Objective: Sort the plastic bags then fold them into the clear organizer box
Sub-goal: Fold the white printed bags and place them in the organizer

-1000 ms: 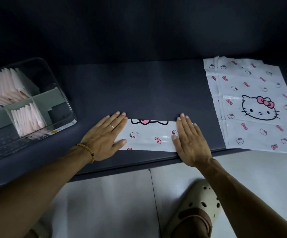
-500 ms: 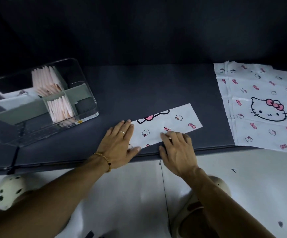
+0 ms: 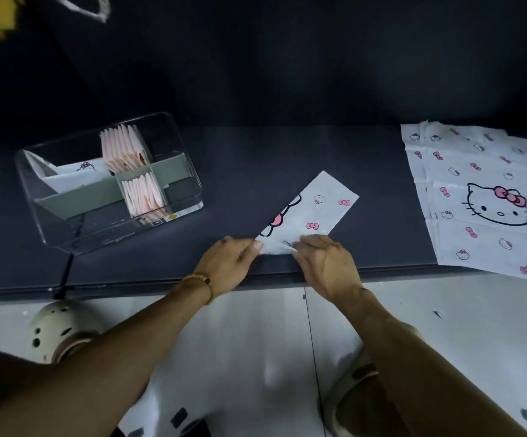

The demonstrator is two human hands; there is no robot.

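Note:
A white cat-print plastic bag [image 3: 317,212], folded into a long strip, lies slanted on the dark table [image 3: 287,152], its far end pointing up and right. My left hand [image 3: 227,266] pinches the strip's near left corner. My right hand [image 3: 325,263] holds the near end beside it, fingers curled over the edge. The clear organizer box [image 3: 66,234] stands at the left with folded pink bags [image 3: 126,149] and a white folded bag in its compartments. A stack of flat cat-print bags [image 3: 483,200] lies at the right.
The table's front edge [image 3: 129,285] runs just below my wrists, with white tiled floor [image 3: 256,342] beneath. Two cream clogs [image 3: 60,329] show on the floor. A dark backdrop rises behind the table.
The strip has turned from lying level to slanting up and right. Both hands went from pressing flat on its ends to gripping its near end together. The view has shifted, so the box sits further right.

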